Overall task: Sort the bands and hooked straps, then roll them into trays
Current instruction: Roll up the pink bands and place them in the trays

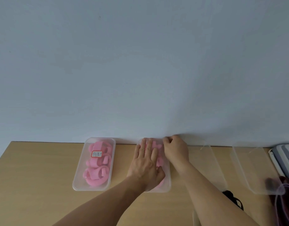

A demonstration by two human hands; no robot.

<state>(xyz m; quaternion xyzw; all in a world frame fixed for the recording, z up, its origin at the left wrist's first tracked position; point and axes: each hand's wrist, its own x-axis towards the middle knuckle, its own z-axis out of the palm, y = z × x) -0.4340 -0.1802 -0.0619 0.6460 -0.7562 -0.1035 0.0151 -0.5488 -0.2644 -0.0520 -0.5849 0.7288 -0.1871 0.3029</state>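
Observation:
Two clear lidded trays stand side by side at the wall. The left tray [78,183] holds several rolled pink straps [98,176] under a lid with a red-edged label [96,154]. My left hand [146,162] lies flat, fingers straight, pressing on the lid of the second tray [167,180], which also holds pink rolled bands [158,146]. My right hand [175,148] has its fingers curled over that tray's far right corner, gripping the lid edge.
The wooden table [34,176] ends at a pale wall. Two more clear trays or lids [210,163] [254,168] lie to the right. A dark strap [233,199] and purple cords [284,201] sit at the right edge, beside a white box [284,159].

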